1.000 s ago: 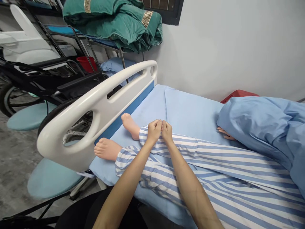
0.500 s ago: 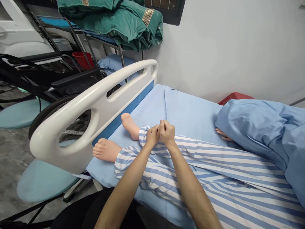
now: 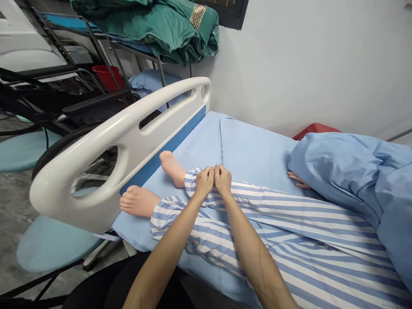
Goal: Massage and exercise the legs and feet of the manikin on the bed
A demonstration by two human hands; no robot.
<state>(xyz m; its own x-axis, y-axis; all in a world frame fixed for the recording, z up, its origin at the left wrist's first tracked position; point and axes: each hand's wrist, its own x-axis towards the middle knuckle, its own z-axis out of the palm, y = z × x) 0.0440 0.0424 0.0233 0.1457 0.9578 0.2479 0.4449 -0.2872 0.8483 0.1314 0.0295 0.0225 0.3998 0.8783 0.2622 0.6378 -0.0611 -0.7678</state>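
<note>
Pale-blue bed sheet (image 3: 254, 148) extends beneath and beyond the hands, with a white footboard (image 3: 167, 126) and a wheelchair (image 3: 93, 102) to their left, green folded fabric (image 3: 167, 32) farther off, and a grey-white wall (image 3: 305, 64) ahead. Left hand (image 3: 204, 182) and right hand (image 3: 222, 180) are curled and pressed side by side above the far leg of the striped trousers (image 3: 283, 204); any grip cannot be told. Since half a second ago, the fists have come more level, the trousers lying as before.
</note>
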